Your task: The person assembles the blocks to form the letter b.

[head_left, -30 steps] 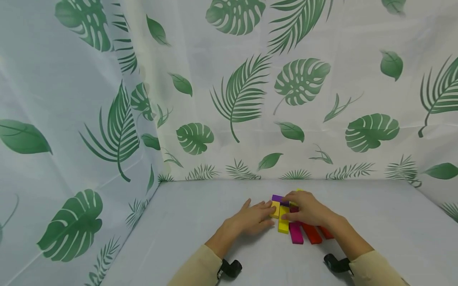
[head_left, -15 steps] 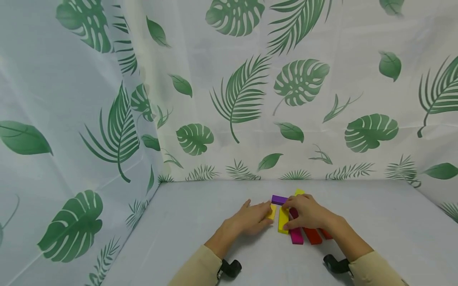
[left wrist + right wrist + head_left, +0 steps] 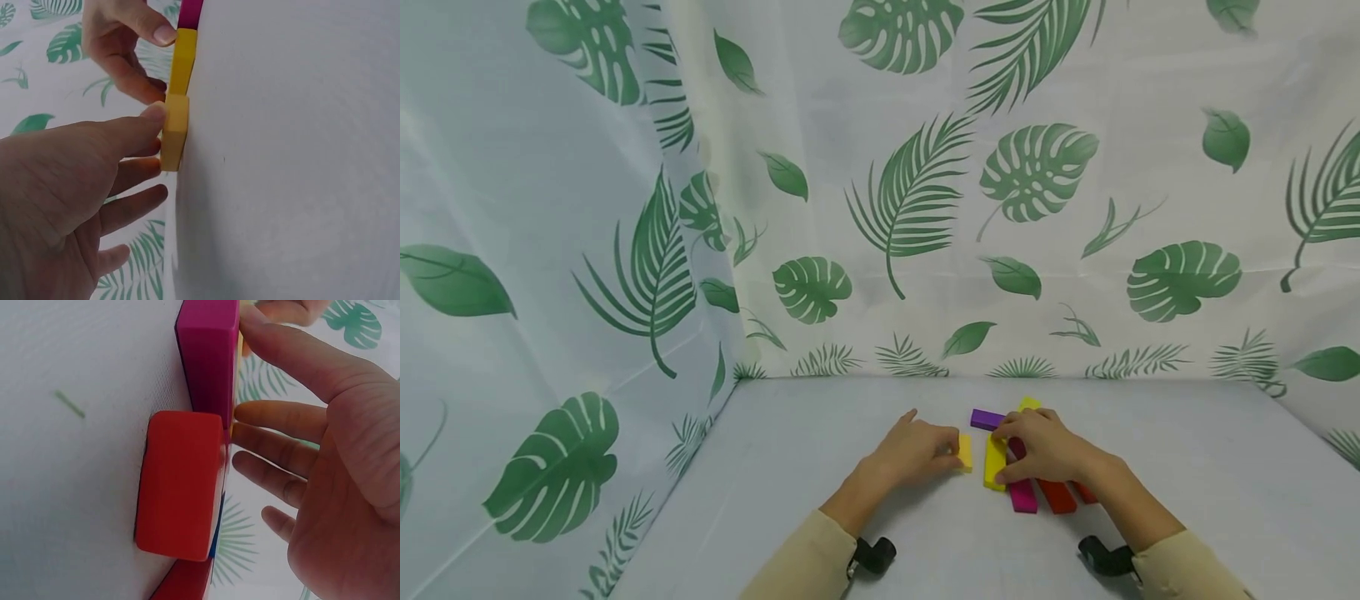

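Note:
Thumb and fingers of my left hand (image 3: 913, 450) pinch a pale orange-yellow block (image 3: 175, 132), which stands a little left of the other blocks in the head view. My right hand (image 3: 1045, 443) holds a bright yellow block (image 3: 995, 463) between thumb and fingertips. A purple block (image 3: 985, 418) lies crosswise just behind. To the right of the yellow block are a magenta block (image 3: 1023, 498) and a red block (image 3: 1057, 498), both partly under my right hand. Another yellow block (image 3: 1029, 403) shows beyond my right knuckles.
A second red block (image 3: 1086, 493) sits at the row's right, partly hidden by my right wrist. The blocks lie on a white table (image 3: 820, 417). Behind it hangs a leaf-patterned curtain (image 3: 925, 317), with another along the left side.
My left hand draws the pale orange-yellow block leftward, away from the bright yellow one, its fingers now bent in a pinch. My right fingers shift from over the purple block onto the bright yellow one.

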